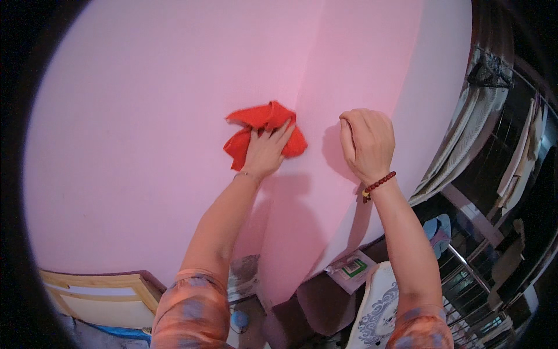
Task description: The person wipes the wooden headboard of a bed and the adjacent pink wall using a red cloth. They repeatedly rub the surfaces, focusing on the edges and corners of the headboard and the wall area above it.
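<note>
A bunched red cloth (272, 115) lies against the pink wall (165, 109), near the inner corner. My left hand (268, 148) presses on it, fingers spread over its folds, with a thin bracelet at the wrist. To the right, my right hand (368, 144) is closed in a loose fist close to the wall, casting a shadow on it. Nothing shows in that fist, though its palm side is hidden. A string of dark red beads (379, 182) circles the right wrist.
Wooden frames (100, 279) lean at the lower left. Below stand dark furniture (327, 303), a patterned white board or cover (379, 309) and a clear packet with a printed code (351, 270). At the right, a curtain (457, 135) hangs by a metal railing (468, 266).
</note>
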`<state>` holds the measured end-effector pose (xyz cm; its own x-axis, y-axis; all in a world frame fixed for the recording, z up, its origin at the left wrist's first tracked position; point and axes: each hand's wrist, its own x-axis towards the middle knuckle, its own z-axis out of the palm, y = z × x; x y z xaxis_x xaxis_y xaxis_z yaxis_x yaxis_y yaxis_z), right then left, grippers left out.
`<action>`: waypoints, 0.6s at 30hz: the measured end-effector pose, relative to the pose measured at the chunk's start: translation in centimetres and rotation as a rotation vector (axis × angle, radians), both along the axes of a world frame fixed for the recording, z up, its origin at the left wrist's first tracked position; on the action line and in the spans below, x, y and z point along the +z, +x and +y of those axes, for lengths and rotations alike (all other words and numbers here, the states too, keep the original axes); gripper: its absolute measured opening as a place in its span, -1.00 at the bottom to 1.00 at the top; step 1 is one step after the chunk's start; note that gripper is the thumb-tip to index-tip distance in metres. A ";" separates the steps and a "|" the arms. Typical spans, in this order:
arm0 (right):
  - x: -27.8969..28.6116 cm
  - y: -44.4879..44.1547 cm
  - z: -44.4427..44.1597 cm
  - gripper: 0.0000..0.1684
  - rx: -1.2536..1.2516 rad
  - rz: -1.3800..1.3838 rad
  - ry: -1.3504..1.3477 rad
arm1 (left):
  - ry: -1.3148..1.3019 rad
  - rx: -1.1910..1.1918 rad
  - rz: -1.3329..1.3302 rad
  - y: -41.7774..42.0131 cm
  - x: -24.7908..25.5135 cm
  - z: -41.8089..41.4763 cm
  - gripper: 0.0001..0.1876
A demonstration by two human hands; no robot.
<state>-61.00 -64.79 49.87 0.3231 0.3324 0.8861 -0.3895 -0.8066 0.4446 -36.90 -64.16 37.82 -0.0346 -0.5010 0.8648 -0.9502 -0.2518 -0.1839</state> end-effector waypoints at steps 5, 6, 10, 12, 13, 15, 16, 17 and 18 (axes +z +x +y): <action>0.0 -0.1 -0.1 -0.93 -0.034 -0.008 -0.002 | 0.327 -0.040 -0.335 5.1 -3.0 6.2 -0.11; -0.2 -0.2 -0.1 -0.93 -0.050 -0.009 0.011 | 0.278 0.000 -0.359 5.8 -1.5 7.7 -0.12; -0.5 -0.4 0.0 -0.93 -0.084 -0.013 0.012 | -0.175 0.121 -0.127 9.4 8.1 14.7 -0.20; -0.5 -0.3 0.0 -0.93 -0.102 -0.020 -0.004 | -0.496 0.352 -0.080 10.0 11.9 18.8 -0.15; -0.5 -0.2 0.2 -0.93 -0.103 -0.028 -0.010 | -0.590 0.431 -0.054 11.5 12.8 20.2 -0.10; -0.6 -0.1 0.4 -0.92 -0.121 -0.013 0.010 | -0.707 0.377 0.033 12.0 11.6 20.3 -0.07; -0.5 0.0 0.5 -0.92 -0.129 -0.008 0.015 | -0.619 0.410 0.073 10.9 9.9 19.3 -0.09; -0.8 -0.2 0.3 -0.92 -0.162 0.009 0.023 | -0.531 0.431 0.127 9.2 7.0 17.4 -0.11; -0.8 -0.3 0.3 -0.92 -0.180 0.013 0.034 | -0.258 0.452 0.085 7.6 5.0 17.1 -0.17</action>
<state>-61.32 -64.49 49.10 0.3865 0.2386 0.8909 -0.5228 -0.7391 0.4248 -29.28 -47.03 42.81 0.2114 -0.2206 0.9522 -0.7454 -0.6665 0.0111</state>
